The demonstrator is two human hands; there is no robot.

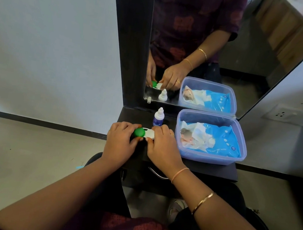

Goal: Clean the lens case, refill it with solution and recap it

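Observation:
The lens case (149,133) lies on a dark shelf (207,167) in front of a mirror. It is white with a green cap (139,132) on its left well. My left hand (119,141) pinches the green cap between thumb and fingers. My right hand (163,146) grips the white right end of the case; whether that well is capped is hidden by my fingers. A small solution bottle (158,117) with a white nozzle and blue label stands upright just behind the case, uncapped.
A clear plastic tub (209,157) holding a blue wet-wipes pack (219,140) sits to the right on the shelf. The mirror (253,51) behind reflects my hands and the tub. A small white cap (149,99) shows at the mirror's lower edge.

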